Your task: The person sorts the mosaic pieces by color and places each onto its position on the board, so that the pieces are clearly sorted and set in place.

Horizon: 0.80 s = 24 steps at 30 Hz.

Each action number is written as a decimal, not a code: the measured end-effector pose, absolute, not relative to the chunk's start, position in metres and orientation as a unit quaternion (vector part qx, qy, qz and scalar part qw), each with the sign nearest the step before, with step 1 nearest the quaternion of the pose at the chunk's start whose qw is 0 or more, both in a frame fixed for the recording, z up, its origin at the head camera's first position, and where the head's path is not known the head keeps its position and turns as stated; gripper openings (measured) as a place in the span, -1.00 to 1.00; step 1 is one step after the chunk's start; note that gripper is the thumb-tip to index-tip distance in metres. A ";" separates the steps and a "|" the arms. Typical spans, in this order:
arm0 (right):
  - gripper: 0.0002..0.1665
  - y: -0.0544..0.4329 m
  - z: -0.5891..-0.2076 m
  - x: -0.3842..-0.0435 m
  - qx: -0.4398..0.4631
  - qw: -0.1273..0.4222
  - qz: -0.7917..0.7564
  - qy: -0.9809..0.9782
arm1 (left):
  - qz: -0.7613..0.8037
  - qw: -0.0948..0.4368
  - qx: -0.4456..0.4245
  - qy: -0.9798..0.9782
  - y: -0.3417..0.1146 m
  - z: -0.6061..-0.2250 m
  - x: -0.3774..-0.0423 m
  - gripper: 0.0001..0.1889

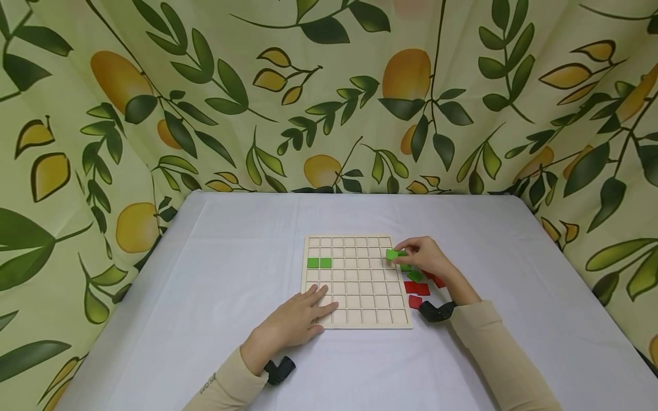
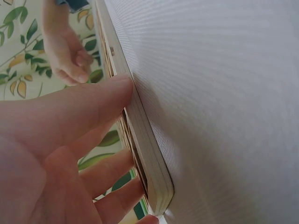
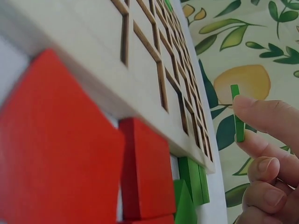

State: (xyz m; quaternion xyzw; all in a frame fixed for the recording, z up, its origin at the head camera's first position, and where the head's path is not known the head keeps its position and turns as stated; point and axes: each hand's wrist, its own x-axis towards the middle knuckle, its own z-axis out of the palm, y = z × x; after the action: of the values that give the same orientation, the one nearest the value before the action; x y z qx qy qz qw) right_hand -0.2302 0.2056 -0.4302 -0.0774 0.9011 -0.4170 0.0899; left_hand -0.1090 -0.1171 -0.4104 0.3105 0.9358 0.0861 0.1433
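Observation:
A pale wooden grid board (image 1: 354, 288) lies on the table. Two green square tiles (image 1: 319, 263) sit side by side in its second row from the back, at the left. My left hand (image 1: 293, 319) rests on the near left corner, fingers extended over the cells; the left wrist view shows the thumb (image 2: 107, 95) against the board's side edge (image 2: 148, 149). Above the right side of the board, my right hand (image 1: 426, 256) pinches a green tile (image 3: 239, 128) between thumb and finger. Loose green tiles (image 1: 414, 276) lie beneath that hand.
Loose red tiles (image 1: 416, 288) lie along the board's right edge, near the green ones; the right forearm partly covers the pile. A white cloth covers the table (image 1: 231, 240). Behind it hangs a curtain (image 1: 329, 103) patterned with leaves and fruit. Each wrist wears a black device (image 1: 437, 311).

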 end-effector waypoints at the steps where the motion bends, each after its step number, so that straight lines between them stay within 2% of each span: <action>1: -0.63 0.205 -0.430 -0.230 -0.079 0.089 -0.417 0.901 | 0.086 0.143 0.311 0.936 -0.117 -0.410 -0.109 -0.47; 24: -0.63 0.184 -0.429 -0.232 -0.121 0.085 -0.444 0.884 | 0.088 0.144 0.308 0.936 -0.118 -0.413 -0.110 -0.46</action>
State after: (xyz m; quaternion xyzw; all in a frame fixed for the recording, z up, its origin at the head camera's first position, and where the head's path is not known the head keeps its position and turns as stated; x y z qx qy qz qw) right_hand -0.2321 0.1843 -0.4294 -0.1210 0.8837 -0.4442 0.0846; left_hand -0.1097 -0.1179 -0.4129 0.3079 0.9363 0.0876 0.1441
